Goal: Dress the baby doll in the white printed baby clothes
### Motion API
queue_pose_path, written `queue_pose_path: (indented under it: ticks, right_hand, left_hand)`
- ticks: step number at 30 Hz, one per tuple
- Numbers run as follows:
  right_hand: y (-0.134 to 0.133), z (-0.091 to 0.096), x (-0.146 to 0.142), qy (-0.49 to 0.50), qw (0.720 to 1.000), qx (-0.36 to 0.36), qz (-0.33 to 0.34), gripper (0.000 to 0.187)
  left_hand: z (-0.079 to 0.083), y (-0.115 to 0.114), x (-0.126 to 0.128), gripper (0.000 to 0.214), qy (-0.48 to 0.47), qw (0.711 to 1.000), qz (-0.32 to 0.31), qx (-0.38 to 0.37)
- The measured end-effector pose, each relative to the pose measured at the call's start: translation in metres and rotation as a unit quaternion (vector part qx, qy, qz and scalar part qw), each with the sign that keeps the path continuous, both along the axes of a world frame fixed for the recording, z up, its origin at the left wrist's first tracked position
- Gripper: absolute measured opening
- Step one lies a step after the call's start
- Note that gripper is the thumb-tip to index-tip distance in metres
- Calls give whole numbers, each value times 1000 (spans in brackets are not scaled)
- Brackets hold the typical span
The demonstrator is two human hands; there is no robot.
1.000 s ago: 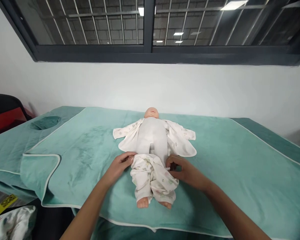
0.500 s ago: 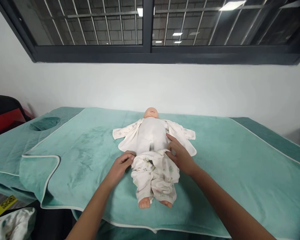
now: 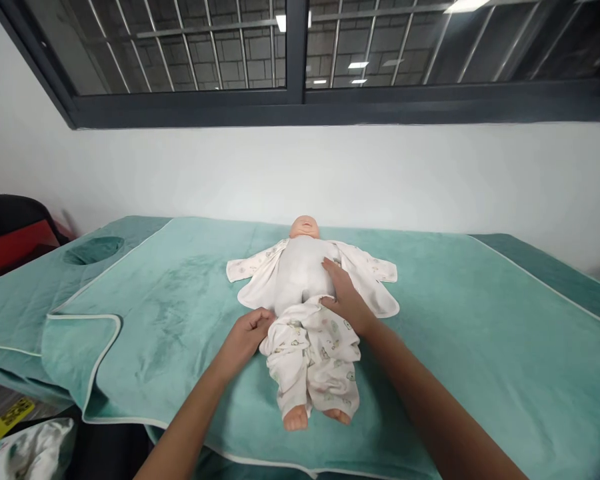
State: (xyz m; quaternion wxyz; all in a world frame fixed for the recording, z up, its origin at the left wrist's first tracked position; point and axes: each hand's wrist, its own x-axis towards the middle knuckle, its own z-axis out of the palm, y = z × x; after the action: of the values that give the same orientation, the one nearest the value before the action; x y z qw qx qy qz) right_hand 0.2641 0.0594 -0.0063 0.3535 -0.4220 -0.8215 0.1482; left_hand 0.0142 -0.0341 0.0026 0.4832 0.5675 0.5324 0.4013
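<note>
At the bottom left corner, below the bed's edge, lies a crumpled printed cloth (image 3: 27, 448). Two bare forearms reach forward from the bottom of the frame over a teal towel (image 3: 180, 300) with white piping, which covers a massage bed (image 3: 555, 280).

A baby doll (image 3: 304, 273) lies on its back in the middle of the towel, bare feet toward the viewer and head toward the wall. It wears printed trousers (image 3: 313, 357), bunched and wrinkled from the waist to the ankles.

The left hand (image 3: 243, 337) is at the doll's hip, its fingers (image 3: 260, 320) curled tight on the edge of the trouser waistband. The right hand (image 3: 347, 298) rests on the other side of the doll's waist, its fingers (image 3: 331, 270) stretched out flat and close together along the bare white torso, gripping nothing that can be seen.

Under the doll's upper body an open jacket (image 3: 367, 280) lies spread flat, sleeves out to both sides.

Farther left, the bed has an oval face hole (image 3: 94, 250), and past it stands a black and red seat (image 3: 10, 233). Behind everything is a white wall (image 3: 330, 173) with a dark-framed window (image 3: 295, 100) above.
</note>
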Motion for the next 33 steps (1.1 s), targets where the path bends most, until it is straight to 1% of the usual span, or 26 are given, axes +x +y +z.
queue_pose_path:
  ticks: [2,4,6,9,11,13,16,19,22,24,27,29,31,33]
  right_hand:
    - [3,-11,3,25,999,-17,23,78]
    - [4,-17,5,47,998,-40,31,81]
    - [2,-19,6,59,996,-52,36,82]
    - [0,-19,7,65,995,-54,47,81]
    - [0,-19,8,68,995,-52,54,80]
    - [0,-21,9,74,995,-47,57,78]
    - [-1,-22,10,75,994,-41,61,76]
    - [-4,-20,11,76,994,-40,60,73]
    - [-7,-17,11,83,994,-49,53,72]
    - [-8,-16,11,89,993,-60,49,72]
    - [-9,-14,11,105,990,-76,47,74]
    - [-9,-14,12,116,989,-84,45,73]
    - [-9,-14,13,121,988,-87,41,72]
    - [-9,-13,13,128,987,-92,37,71]
  left_hand:
    - [5,0,3,31,27,999,-25,7]
    - [13,-2,7,28,77,995,-56,25]
    - [20,-3,12,22,142,985,-77,59]
    - [29,-4,19,23,235,957,-107,130]
    - [34,-3,23,18,274,939,-126,163]
    - [39,-1,28,17,286,933,-135,170]
    - [47,3,37,25,260,942,-147,152]
    - [56,8,43,32,214,959,-151,109]
    - [62,11,40,27,136,978,-150,48]
    - [62,13,32,30,73,986,-150,2]
    - [55,21,16,35,-10,992,-109,-54]
    - [46,30,6,37,-36,994,-74,-67]
    - [37,39,-2,39,-14,996,-47,-68]
    - [30,46,-8,39,28,996,-53,-59]
